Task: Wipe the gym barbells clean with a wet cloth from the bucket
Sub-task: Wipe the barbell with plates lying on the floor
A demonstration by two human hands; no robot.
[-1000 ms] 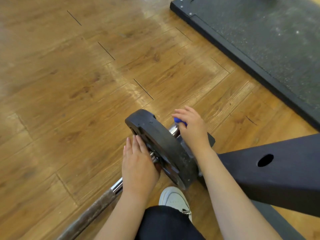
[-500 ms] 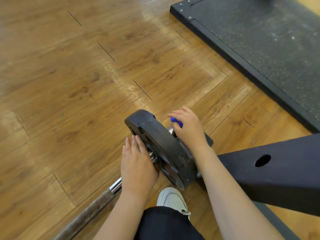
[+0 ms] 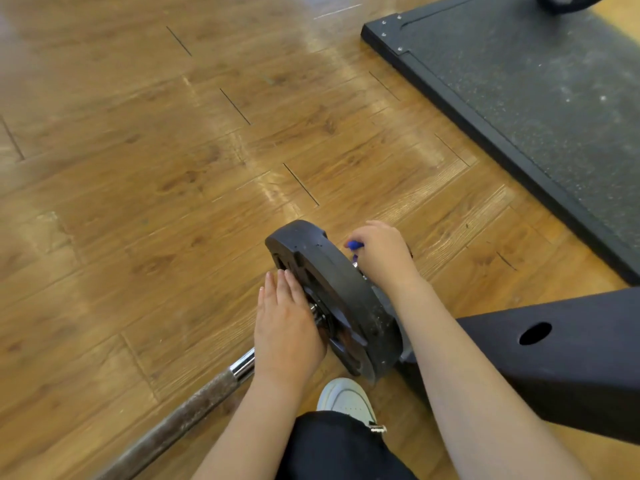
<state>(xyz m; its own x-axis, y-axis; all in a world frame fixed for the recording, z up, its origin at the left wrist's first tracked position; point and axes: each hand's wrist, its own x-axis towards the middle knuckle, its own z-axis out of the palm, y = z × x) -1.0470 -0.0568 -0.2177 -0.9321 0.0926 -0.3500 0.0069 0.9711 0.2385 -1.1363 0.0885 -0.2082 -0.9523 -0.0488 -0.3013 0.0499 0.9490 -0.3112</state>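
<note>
Barbell point(image 3: 180, 415) on floor; hands point(image 3: 285, 323) on plate point(image 3: 341, 296).

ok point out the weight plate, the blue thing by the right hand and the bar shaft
weight plate point(image 3: 346, 282): head view, on its black outer rim
blue thing point(image 3: 354, 244): head view, on the bit showing past the right hand's fingers
bar shaft point(image 3: 180, 419): head view, on the rough brown length below the chrome collar

Black weight plate point(image 3: 341, 296), blue collar point(image 3: 354, 244), white shoe point(image 3: 346, 398).

Glossy wood-grain floor point(image 3: 173, 168), matt black plate point(image 3: 346, 289), rough bar point(image 3: 173, 424) with shiny chrome collar, speckled mat point(image 3: 536, 98).
</note>
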